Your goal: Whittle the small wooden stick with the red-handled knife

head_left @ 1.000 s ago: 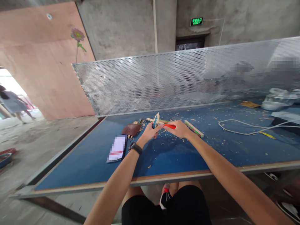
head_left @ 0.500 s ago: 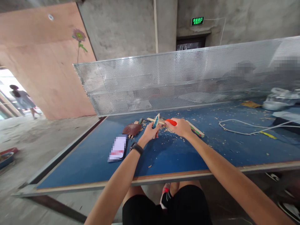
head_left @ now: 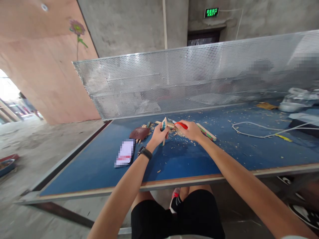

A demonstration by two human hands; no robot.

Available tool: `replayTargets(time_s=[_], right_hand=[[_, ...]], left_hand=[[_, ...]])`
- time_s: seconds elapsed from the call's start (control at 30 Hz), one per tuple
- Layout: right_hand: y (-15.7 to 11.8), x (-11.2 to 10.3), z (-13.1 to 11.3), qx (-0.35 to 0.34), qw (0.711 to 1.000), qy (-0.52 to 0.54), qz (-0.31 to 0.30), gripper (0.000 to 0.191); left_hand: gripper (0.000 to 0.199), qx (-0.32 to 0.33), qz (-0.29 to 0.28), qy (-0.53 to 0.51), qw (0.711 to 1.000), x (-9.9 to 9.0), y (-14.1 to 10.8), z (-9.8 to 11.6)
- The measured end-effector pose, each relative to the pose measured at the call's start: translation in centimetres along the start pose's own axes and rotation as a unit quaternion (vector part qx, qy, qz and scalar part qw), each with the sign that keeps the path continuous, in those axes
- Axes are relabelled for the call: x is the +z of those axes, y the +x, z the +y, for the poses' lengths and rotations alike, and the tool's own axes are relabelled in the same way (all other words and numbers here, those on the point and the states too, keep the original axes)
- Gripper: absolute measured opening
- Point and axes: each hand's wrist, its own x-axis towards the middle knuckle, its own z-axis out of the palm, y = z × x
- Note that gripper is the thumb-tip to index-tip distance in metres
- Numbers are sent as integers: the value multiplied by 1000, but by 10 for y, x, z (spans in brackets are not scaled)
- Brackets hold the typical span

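Observation:
My left hand (head_left: 158, 135) is closed round a stick of pale wood (head_left: 164, 122), held upright, with blue-green on its side and a pointed top. Its lower end shows under my fingers. My right hand (head_left: 192, 131) grips a knife with a red-orange handle (head_left: 181, 125). The knife's blade (head_left: 170, 120) points left toward the stick, just right of its tip; whether they touch I cannot tell. Wood shavings (head_left: 179, 133) lie beneath both hands. Beside my right hand is a wooden strip (head_left: 206, 132) with green and red marks.
A phone (head_left: 125, 152) and a brown sheet (head_left: 139, 133) over some sticks lie left of my hands on the blue table (head_left: 94, 172). A perforated metal screen (head_left: 154, 79) stands along the back. At right are a white cable (head_left: 251, 135) and a plastic container (head_left: 294, 103).
The knife has shifted away from the stick's side, and its blade shows more near the tip. The stick stands more upright. The whole view has tilted slightly downward.

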Motion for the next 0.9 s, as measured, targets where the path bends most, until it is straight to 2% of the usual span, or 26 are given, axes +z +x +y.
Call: replayTargets(time_s=[0.17, 0.37, 0.53, 0.9], right_hand=[[-1, -2, -4, -17, 1000, 7, -11, 57], [-1, -1, -4, -26, 1000, 9, -4, 55], [-1, -2, -3, -36, 999, 15, -2, 52], [-1, -2, -2, -47, 999, 18, -10, 54]], left_hand=[[25, 8, 5, -12, 1000, 2, -4, 10], [25, 33, -14, -3, 999, 0, -3, 6], [32, 8, -16, -43, 999, 1, 0, 6], [27, -65, 3, -103, 993, 0, -8, 20]])
